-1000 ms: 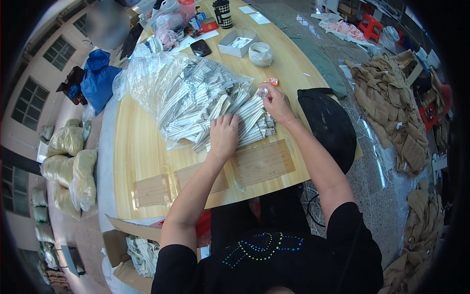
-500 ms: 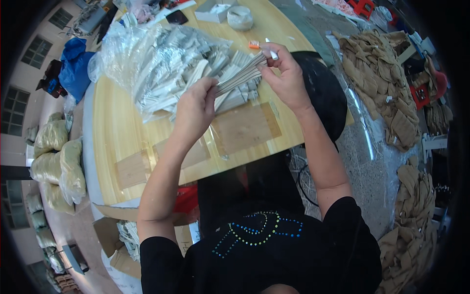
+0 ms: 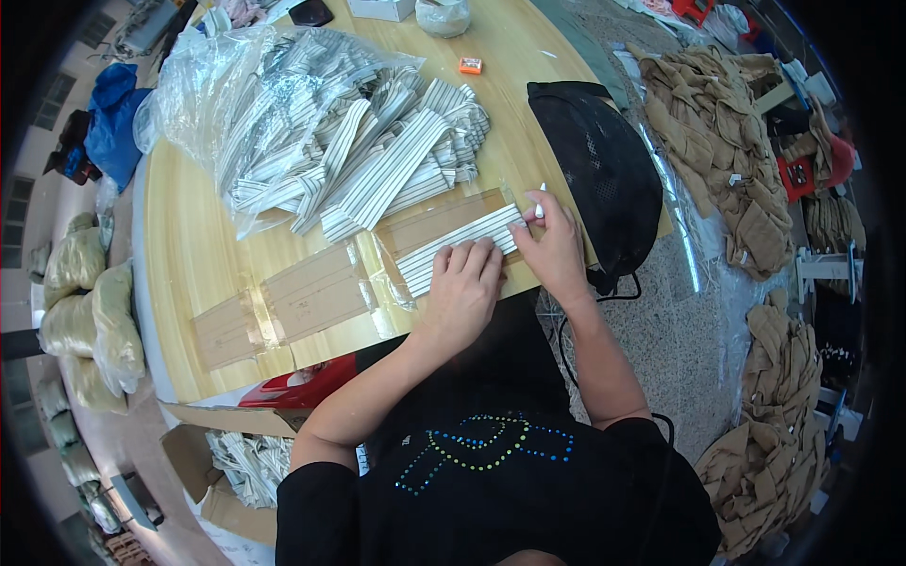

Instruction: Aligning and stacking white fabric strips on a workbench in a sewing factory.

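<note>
While the left hand [image 3: 462, 292] lies palm down, its fingers side by side and pressed on the middle of a striped fabric strip [image 3: 477, 231], the right hand [image 3: 555, 247] bends over the strip's right end, thumb laid there and fingers curled about a white pen-like tool [image 3: 541, 202]. The hands are apart, just beside each other. The strip lies flat, its long axis slanting from a left end nearer the person's body to a right end farther off; the dark stripes follow that axis. It passes beneath the left fingers and ends at the right thumb: the right hand is nearer to the far end, the left hand to the bare left end. Beneath the strip, as I see it from the room, is a brown cardboard panel [image 3: 415, 229] on the wooden surface [image 3: 514, 132], its uncovered far margin roughly parallel to the strip. Two further panels [image 3: 316, 288] continue the row leftward. Beyond the hands, a heap of striped strips [image 3: 406, 151] lies partly within a clear plastic bag [image 3: 189, 104]; to the right, a black mesh case [image 3: 599, 179] rests at the surface's edge. Farther out are a small orange box [image 3: 470, 65] and, at lower left, an open carton [image 3: 187, 462] containing striped fabric [image 3: 250, 457].
</note>
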{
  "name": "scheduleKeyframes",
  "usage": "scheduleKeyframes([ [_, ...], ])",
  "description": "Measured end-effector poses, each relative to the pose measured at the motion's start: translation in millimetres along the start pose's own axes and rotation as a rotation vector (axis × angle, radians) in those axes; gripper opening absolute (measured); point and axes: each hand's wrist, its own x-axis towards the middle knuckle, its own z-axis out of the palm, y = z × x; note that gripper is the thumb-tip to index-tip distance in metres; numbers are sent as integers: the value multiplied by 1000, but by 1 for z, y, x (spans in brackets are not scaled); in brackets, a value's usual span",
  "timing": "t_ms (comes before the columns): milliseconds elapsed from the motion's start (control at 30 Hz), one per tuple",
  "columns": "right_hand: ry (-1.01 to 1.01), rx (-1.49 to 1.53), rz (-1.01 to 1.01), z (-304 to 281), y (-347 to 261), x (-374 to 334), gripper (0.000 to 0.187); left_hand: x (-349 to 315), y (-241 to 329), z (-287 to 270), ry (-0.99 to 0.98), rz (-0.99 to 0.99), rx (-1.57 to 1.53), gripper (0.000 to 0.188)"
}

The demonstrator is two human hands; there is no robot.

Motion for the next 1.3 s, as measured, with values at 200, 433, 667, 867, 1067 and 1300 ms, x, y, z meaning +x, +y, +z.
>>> scheduleKeyframes([
  [200, -43, 2, -102, 6, -3, 1, 40, -10, -11, -6, -74, -18, -82, 42],
  [433, 1, -19, -78, 7, -8, -14, 39, -6, 6, -1, -66, -56, 35, 50],
  [667, -4, -17, -53, 5, -2, -9, 40, -12, 7, 9, -148, -61, 83, 55],
  [867, 8, 36, -17, 7, -4, -9, 43, -10, 9, 7, -151, -64, 102, 62],
  [1067, 11, 27, -22, 7, -3, -9, 44, -13, 4, 8, -174, 0, 47, 60],
  [1300, 57, 36, -57, 4, -2, -6, 40, -13, 5, 10, -207, 33, 70, 61],
])
